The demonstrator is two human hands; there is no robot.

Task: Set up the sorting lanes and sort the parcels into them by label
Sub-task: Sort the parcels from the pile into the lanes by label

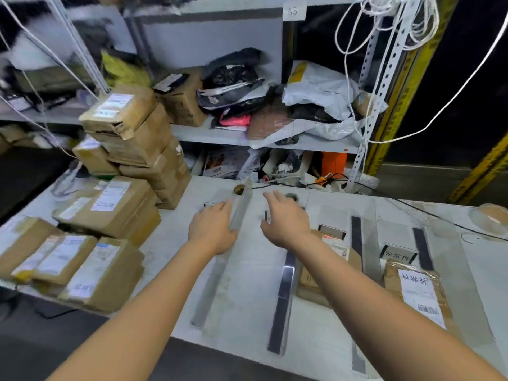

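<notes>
Several clear lane dividers with dark strips lie lengthwise on the white table. My left hand rests with straight fingers against the leftmost divider. My right hand hovers with spread fingers over the lane between that divider and the second divider. A brown parcel lies in the lane under my right forearm. Another parcel with a white label lies in the lane further right, below a label card.
Stacks of brown parcels fill the table's left side, with a tall pile behind. A metal shelf with bags and boxes stands at the back. White cords hang at the right. A tape roll sits far right.
</notes>
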